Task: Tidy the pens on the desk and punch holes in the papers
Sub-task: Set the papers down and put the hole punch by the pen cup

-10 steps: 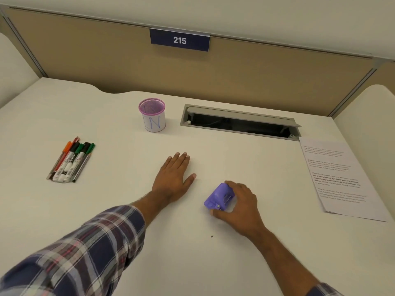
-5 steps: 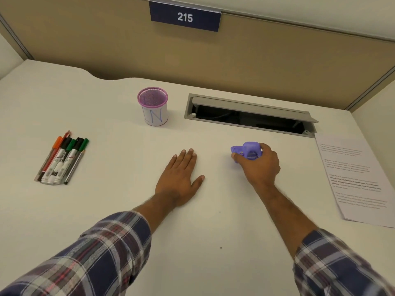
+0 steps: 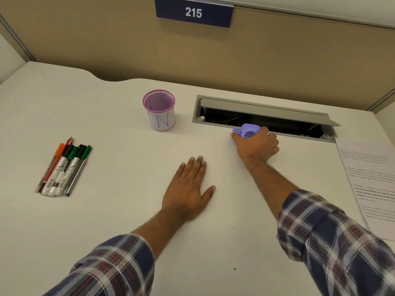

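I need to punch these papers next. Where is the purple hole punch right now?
In the head view, the purple hole punch is gripped by the right hand, right of centre at the near edge of the open cable tray.

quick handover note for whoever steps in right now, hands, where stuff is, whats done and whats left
Left hand: flat on the desk, open, holding nothing.
Right hand: grips the purple punch at the edge of the open cable tray.
Pens: loose bunch at far left.
Cup: upright, no pens in it.
Papers: stack at right edge, away from the punch.
Done: nothing visible.
Left: pens into cup, punch the papers.
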